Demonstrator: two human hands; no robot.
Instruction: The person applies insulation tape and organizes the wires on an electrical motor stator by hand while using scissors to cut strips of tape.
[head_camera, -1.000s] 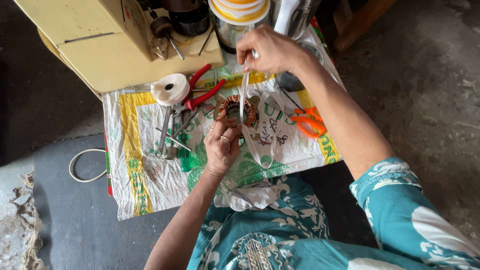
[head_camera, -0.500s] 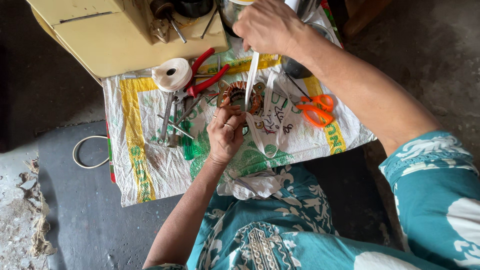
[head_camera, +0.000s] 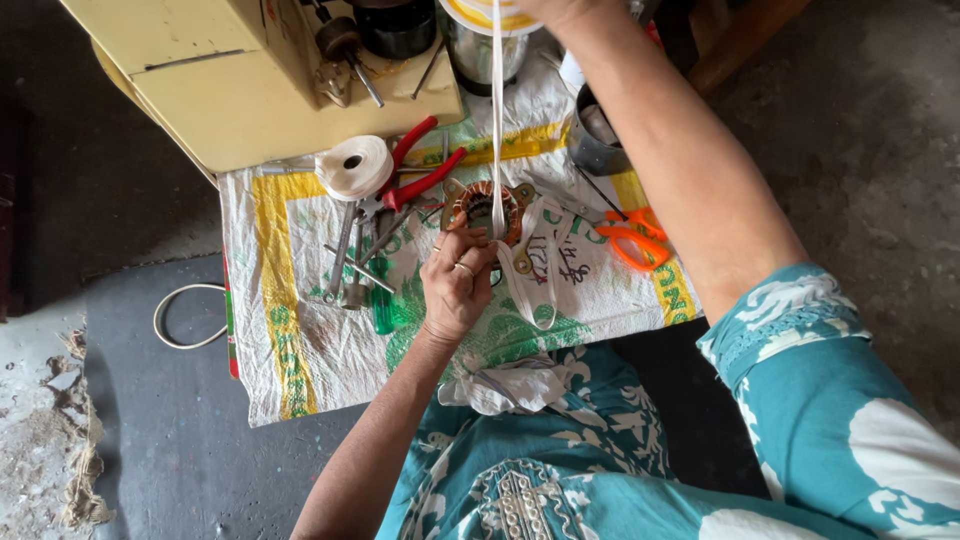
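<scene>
Left hand (head_camera: 455, 285) sits centre frame, fingers curled together and pressed down on the near edge of the round copper-wound motor stator with metal mounting tabs (head_camera: 484, 208), pinning it to the white woven plastic sack with yellow and green print (head_camera: 300, 330) spread on the floor. A ring shows on one left finger.

Right hand (head_camera: 560, 10) is at the top edge, mostly cropped out; can't tell its finger state. A flat white cotton tape strip (head_camera: 496, 120) runs straight down from it, taut, into the stator bore. Slack tape loops out just right of the stator and lies on the sack below it.

Around it:
- white tape roll (head_camera: 352, 166), upper left of the stator, lying flat
- red-handled pliers (head_camera: 418, 170) between roll and stator, handles pointing upper right
- steel spanners and rods (head_camera: 350, 260) left of the left hand, in a loose pile
- orange-handled scissors (head_camera: 632, 240) right of the stator, apart from it
- small grey metal cup (head_camera: 595, 140) upper right, beside the right forearm
- cream-yellow metal box (head_camera: 240, 80) upper left, overlapping the sack edge
- white cable loop (head_camera: 185, 315) on the grey floor at left
</scene>
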